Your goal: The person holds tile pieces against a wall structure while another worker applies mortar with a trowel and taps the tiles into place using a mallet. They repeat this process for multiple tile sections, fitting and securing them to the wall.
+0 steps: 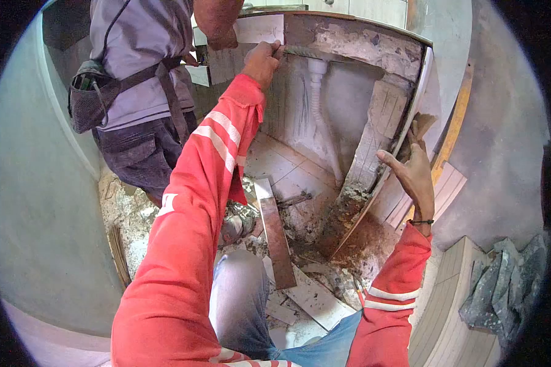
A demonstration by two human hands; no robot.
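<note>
My left hand (263,63) reaches to the front of the counter. Its fingers are closed at the lower right corner of a white tile (260,29) on the counter's front edge. At the counter's right side is my right hand (415,174), with the thumb stretched away from the fingers. Those fingers lie against the outer face of the tiled side panel (417,98), partly hidden from view. Between my hands the counter's underside shows broken masonry (379,122) and a white drain pipe (317,92).
A co-worker (141,67) with a waist bag (92,95) stands at left, an arm near the counter. Rubble and tile pieces (315,300) cover the floor by my knees. A yellow level-like bar (456,128) leans at right, above stacked long tiles (447,306) and a dark plastic sheet (505,290).
</note>
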